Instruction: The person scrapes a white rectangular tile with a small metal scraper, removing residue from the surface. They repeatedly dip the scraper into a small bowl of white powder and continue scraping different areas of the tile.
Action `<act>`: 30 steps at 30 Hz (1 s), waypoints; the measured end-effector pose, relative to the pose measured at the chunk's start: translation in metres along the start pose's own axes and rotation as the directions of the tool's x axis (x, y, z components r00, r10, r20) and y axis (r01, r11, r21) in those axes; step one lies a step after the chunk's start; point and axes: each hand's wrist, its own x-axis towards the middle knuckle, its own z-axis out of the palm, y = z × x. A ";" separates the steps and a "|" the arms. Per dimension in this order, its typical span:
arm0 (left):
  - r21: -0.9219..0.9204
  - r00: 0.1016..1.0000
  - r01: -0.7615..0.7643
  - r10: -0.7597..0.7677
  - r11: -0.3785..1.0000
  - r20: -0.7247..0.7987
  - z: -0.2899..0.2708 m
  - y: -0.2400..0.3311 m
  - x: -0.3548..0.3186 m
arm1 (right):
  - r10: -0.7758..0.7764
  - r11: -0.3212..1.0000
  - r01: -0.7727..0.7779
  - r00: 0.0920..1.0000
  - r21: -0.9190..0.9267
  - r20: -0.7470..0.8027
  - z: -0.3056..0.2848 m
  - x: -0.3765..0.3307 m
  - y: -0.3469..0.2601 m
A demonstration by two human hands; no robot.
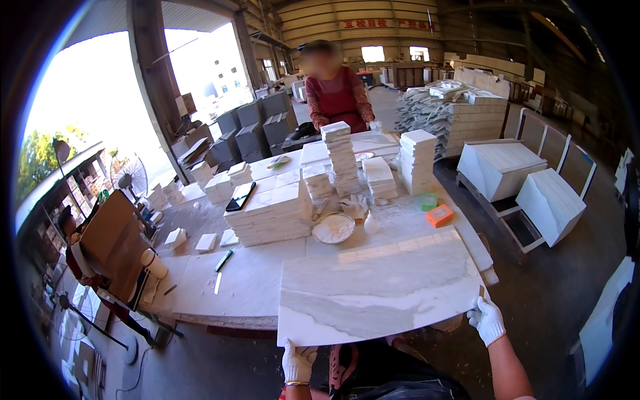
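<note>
A large polished marble slab [373,283], white with grey veins, lies at the near right of the worktable, its front edge jutting toward me. My left hand [298,362], in a white knit glove, grips the slab's near left corner with the thumb by the edge. At the right edge is my right hand [487,321], gloved too. Its fingers are closed on a small flat tan piece [481,291] that rests against the slab's edge; its exact kind is too small to make out.
Behind the slab stand a bowl of white powder [333,229], a white squeeze bottle [371,223], an orange block [440,215] and stacks of marble tiles [267,217] with a phone [241,197] on top. A green marker [224,260] lies left. Across the table stands a person [337,93] in red.
</note>
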 end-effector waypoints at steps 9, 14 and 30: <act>-0.021 1.000 -0.004 0.004 1.000 0.003 -0.002 0.002 0.001 | -0.001 1.000 0.002 1.000 0.007 -0.010 0.009 0.011 0.001; -0.127 0.995 0.057 -0.046 0.990 0.094 -0.006 -0.003 0.005 | -0.048 0.998 0.050 0.998 -0.048 0.027 -0.002 0.014 0.011; -0.174 0.999 0.035 -0.036 0.984 0.001 0.004 0.003 -0.003 | 0.089 0.989 -0.125 0.935 0.084 0.342 -0.018 0.017 -0.008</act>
